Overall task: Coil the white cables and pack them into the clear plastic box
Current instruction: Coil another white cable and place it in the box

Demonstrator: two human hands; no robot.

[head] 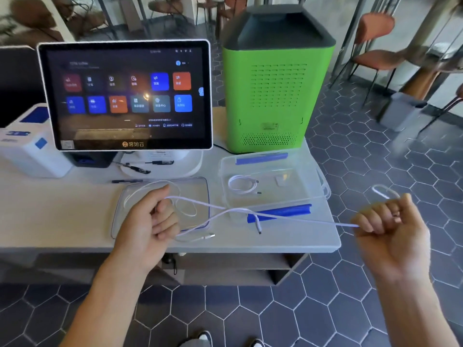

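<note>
- The left hand (152,216) is curled round one end of a white cable (295,218), over the clear lid (140,196) that lies flat near the counter's front edge.
- The right hand (385,221) is out past the counter's right edge, fingers closed on the same cable, with a small loop (383,191) standing above its knuckles.
- Between the hands the cable runs almost taut, crossing above the front rim of the clear plastic box (310,181), which sits toward the counter's right end.
- One coiled cable (241,185) already lies in the box, on the left of its floor.
- More white cable (190,237) lies loose on and beside the lid, one plug pointing at the front edge. Whether it is a separate cable I cannot tell.
- The step in hand looks like winding this cable into a coil.
- To do it well, keep the right-hand loop as the size guide and lay each turn beside it, not across.
- Feed slack from the left hand steadily, so the cable neither twists nor snaps tight.
- Keep the span lifted clear of the box's blue clip (280,211), where a hanging plug (258,227) could catch.
- Pinch all turns together before lowering the coil beside the first.
</note>
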